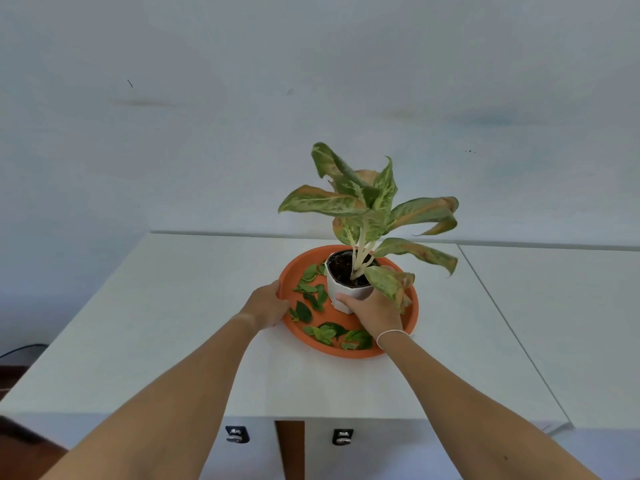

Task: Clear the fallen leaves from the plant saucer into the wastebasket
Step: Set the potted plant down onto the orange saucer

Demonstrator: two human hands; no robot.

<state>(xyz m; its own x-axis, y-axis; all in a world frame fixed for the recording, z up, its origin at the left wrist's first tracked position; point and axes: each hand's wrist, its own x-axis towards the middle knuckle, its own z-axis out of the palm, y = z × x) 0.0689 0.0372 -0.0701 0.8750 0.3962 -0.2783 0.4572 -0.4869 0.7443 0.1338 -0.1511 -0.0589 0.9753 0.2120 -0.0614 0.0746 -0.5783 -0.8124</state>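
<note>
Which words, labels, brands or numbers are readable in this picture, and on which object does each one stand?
No text can be read anywhere.
The white pot, the orange saucer and the white table: no print visible.
The two small dark tags on the table's front edge: pale marks on them, too small and blurred to read.

A white desk [194, 341] stands against a pale, faintly smudged wall [242, 98], with a second white top [571, 323] butted to its right. Two dark handles [237, 434] show on its near front, and dark floor [14, 375] lies at the left.
</note>
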